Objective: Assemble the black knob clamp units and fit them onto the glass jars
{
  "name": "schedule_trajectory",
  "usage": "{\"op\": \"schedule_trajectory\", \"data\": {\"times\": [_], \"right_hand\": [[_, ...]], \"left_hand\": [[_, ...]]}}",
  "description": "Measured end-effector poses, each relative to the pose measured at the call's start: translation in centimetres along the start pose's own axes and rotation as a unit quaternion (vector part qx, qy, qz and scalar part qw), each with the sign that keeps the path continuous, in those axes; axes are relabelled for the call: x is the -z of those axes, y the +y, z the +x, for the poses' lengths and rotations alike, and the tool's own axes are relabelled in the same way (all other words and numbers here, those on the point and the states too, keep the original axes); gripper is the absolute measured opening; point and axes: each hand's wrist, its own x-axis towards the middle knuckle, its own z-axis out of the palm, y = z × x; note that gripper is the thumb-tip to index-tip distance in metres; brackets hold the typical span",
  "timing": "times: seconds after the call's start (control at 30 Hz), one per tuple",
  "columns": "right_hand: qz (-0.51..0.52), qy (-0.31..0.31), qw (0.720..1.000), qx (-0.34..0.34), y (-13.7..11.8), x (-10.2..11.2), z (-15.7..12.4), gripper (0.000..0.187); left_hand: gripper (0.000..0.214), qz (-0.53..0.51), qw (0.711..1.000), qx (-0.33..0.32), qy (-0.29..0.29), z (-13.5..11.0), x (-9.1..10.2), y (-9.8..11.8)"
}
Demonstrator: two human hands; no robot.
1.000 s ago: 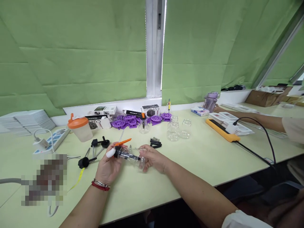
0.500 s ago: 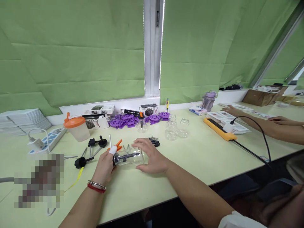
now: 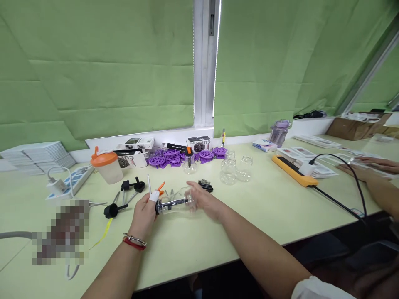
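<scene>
A small clear glass bottle (image 3: 177,204) lies on its side between my two hands, just above the pale green table (image 3: 255,207). A black pump cap with a thin tube sits in its neck. My left hand (image 3: 146,215) grips the cap end; a white cot covers one fingertip. My right hand (image 3: 205,201) is closed around the bottle's base. An orange-handled tool (image 3: 160,187) lies just behind my left hand.
Black pump heads (image 3: 124,195), a black comb-like part (image 3: 205,185), empty glass bottles (image 3: 232,169), purple plastic parts (image 3: 174,158), an orange-lidded cup (image 3: 107,165) and small boxes lie behind. A power strip (image 3: 70,182) sits left. Another person's hands (image 3: 368,168) and a yellow strip (image 3: 294,170) are right.
My right hand shifted from over the bottle's side to its base. The bottle stayed between my hands. The other person's hands drew back to the right.
</scene>
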Motion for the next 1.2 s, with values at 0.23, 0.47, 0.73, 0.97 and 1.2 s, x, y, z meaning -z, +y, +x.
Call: {"op": "schedule_trajectory", "data": {"times": [0.23, 0.47, 0.73, 0.97, 1.2], "right_hand": [[-0.132, -0.002, 0.977, 0.17, -0.3, 0.0, -0.3, 0.082], [-0.112, -0.01, 0.991, 0.067, 0.0, -0.4, -0.2, 0.069], [-0.044, 0.001, 0.999, -0.022, 0.0, -0.4, -0.1, 0.066], [-0.326, -0.003, 0.931, 0.167, -1.1, -0.1, -1.0, 0.078], [-0.543, 0.042, 0.74, 0.395, 0.0, -0.8, -0.1, 0.054]], "left_hand": [[0.041, -0.014, 1.0, 0.015, -0.007, 0.3, 0.1, -0.3], [0.041, -0.016, 1.0, 0.021, -0.004, 0.8, 0.4, -0.5], [0.04, 0.012, 1.0, -0.001, -0.017, 0.4, 0.3, -0.2], [0.034, 0.007, 0.999, 0.034, -0.025, 0.8, 0.6, -0.1], [0.036, -0.02, 0.995, 0.088, -0.033, 0.8, 0.7, -0.2]]}}
